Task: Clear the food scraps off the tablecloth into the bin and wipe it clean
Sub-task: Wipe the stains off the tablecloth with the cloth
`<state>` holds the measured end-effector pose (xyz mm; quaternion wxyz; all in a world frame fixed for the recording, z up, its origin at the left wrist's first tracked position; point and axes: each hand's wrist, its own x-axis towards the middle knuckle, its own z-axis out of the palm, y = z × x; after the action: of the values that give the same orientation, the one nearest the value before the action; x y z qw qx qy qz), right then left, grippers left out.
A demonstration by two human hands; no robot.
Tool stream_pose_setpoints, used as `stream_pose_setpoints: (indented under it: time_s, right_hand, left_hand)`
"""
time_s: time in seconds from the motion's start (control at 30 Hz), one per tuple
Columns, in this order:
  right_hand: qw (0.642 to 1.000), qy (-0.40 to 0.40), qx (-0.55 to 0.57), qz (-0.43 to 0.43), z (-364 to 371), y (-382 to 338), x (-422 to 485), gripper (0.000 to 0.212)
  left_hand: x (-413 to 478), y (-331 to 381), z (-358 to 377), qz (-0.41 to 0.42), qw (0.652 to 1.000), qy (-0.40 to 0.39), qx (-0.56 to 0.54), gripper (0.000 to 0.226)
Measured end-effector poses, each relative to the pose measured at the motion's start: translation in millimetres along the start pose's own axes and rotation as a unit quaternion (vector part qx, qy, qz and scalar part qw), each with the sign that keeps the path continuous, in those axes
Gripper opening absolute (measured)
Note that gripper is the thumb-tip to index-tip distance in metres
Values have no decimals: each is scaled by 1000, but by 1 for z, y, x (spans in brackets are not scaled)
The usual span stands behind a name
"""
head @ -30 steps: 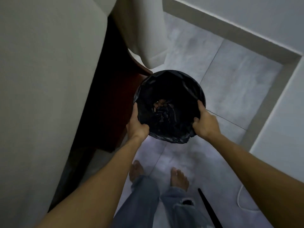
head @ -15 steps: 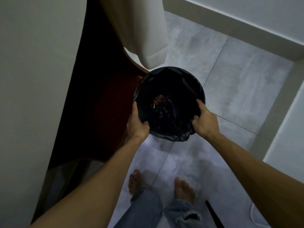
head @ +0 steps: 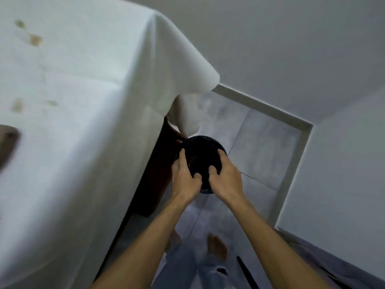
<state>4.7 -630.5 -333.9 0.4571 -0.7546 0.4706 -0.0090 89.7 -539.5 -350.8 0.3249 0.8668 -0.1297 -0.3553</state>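
Observation:
A round bin lined with a black bag (head: pixel 201 152) stands low on the tiled floor beside the table corner. My left hand (head: pixel 184 178) and my right hand (head: pixel 226 178) are close together over its near rim, fingers curled on the black liner. Some brown scraps show inside the bin. The white tablecloth (head: pixel 83 122) fills the left of the view, with brown stains (head: pixel 35 40) and scraps (head: pixel 17 105) on it. A dark brown object (head: pixel 8 140) lies at the cloth's left edge, blurred.
The cloth's corner hangs down over a dark red-brown table leg (head: pixel 164 147) right beside the bin. Grey walls with a pale skirting board (head: pixel 260 105) close in at the back and right. My bare feet (head: pixel 216 245) stand on the floor. A black rod (head: pixel 245 272) lies near them.
The view has lifted, so the tabletop now shows. The bin sits lower and further away. Both hands have slid from its sides to meet at the near rim.

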Motion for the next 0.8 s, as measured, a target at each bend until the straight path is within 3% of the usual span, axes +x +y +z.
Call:
stream_pose_setpoints:
  time_s: [0.17, 0.33, 0.37, 0.5, 0.63, 0.8]
  right_hand:
    - [999, -19, 28, 16, -63, -83, -73, 59]
    - [998, -44, 19, -31, -103, -146, -134, 49]
    - [998, -54, 15, -39, -107, -156, -145, 51]
    - [993, -71, 4, -95, -110, -192, -180, 51]
    - [980, -120, -17, -158, -94, -229, -204, 41]
    - [965, -175, -73, -183, -69, -274, -209, 49]
  left_hand:
    - [-87, 79, -81, 29, 999, 20, -2, 80]
    - [-165, 127, -150, 47, 995, 38, -81, 41]
    - [-182, 134, -164, 38, 994, 44, -95, 41]
    - [-238, 122, -217, -2, 984, 115, -135, 56]
    - [-277, 96, -268, -38, 969, 172, -173, 54]
    - [-288, 69, -317, -68, 942, 253, -212, 44]
